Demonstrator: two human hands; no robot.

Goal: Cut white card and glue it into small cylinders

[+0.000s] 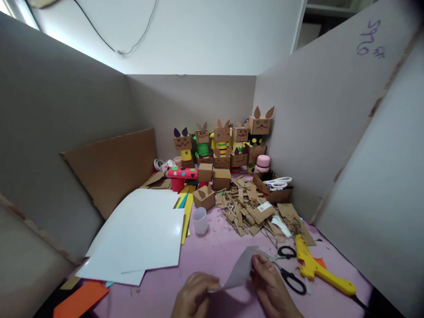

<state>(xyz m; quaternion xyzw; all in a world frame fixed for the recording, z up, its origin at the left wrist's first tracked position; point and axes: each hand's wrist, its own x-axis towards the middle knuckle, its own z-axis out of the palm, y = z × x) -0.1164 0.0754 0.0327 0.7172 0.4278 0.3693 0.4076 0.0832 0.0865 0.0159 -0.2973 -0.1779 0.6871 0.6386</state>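
Between my two hands is a small piece of pale paper (pixel 239 270), bent in a curve. My left hand (pixel 196 293) pinches its lower left end, and my right hand (pixel 269 282) grips its right edge between thumb and fingers. Just beyond my right hand, black-handled scissors (pixel 287 276) lie on the pink tabletop (pixel 159 293), their blades partly behind the hand. A yellow glue gun (pixel 326 274) rests to the right of the scissors. Left of my hands, large white sheets (pixel 142 234) lie stacked, with an orange sheet (pixel 81 300) near the front edge.
A translucent cup (pixel 200 221) stands mid-table. Behind it are a small cardboard box (pixel 204 197) and a pile of cardboard scraps (pixel 243 207). Several cardboard animal figures (pixel 221 132) line the back wall. A box with white-handled scissors (pixel 278 182) is at right; a large cardboard sheet (pixel 115 168) leans left.
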